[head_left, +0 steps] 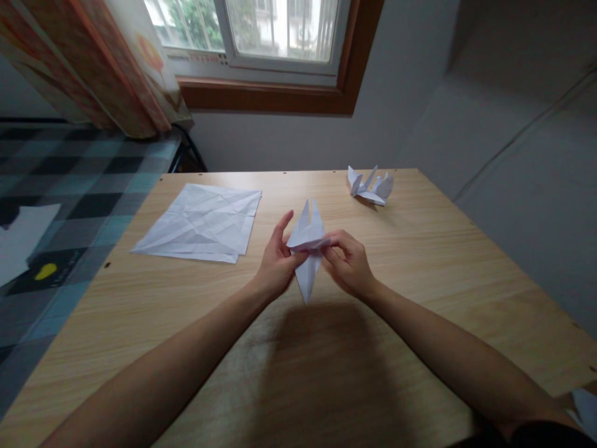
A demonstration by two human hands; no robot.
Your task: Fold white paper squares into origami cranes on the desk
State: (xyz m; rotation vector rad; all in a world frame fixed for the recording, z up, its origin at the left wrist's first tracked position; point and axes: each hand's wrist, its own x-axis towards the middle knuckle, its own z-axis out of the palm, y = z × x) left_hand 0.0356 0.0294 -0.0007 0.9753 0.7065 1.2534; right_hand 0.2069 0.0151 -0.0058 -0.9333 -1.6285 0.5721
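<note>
A half-folded white paper figure [308,249], long and pointed at both ends, is held above the middle of the wooden table [420,261]. My left hand [277,264] grips its left side, thumb and fingers pinched on the paper, the index finger raised. My right hand [347,261] pinches a flap on its right side. A finished white folded paper figure [372,185] lies at the table's far edge, to the right of my hands. Creased white paper sheets [200,224] lie stacked flat on the left part of the table.
A bed with a checked grey-blue cover [69,205] stands left of the table, with a white sheet [21,239] on it. A window [261,31] and a patterned curtain [93,68] are behind. A grey wall [513,155] runs along the right.
</note>
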